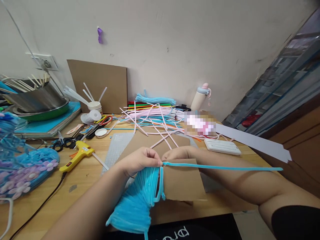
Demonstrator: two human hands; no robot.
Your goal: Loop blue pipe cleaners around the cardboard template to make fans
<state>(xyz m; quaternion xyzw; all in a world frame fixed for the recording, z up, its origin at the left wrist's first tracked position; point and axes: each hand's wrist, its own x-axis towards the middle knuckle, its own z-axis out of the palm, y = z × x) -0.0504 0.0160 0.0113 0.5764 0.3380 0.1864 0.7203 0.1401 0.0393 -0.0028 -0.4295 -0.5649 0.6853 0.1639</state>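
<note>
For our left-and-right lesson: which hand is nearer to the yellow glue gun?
Left. The left hand is to the right of the yellow glue gun; the right hand is farther right.

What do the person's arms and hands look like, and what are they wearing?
The left hand and right hand wear no gloves, and no rings or watches show. A plain black sleeve covers part of the right arm; no sleeve shows on the left arm.

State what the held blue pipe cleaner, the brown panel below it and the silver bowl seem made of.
Blue pipe cleaner: apparently fuzzy, matte chenille, probably on wire, since it holds nearly straight. Brown panel: likely cardboard, dull tan with straight-cut edges. Silver bowl: metal, perhaps stainless steel, given its grey sheen.
</note>
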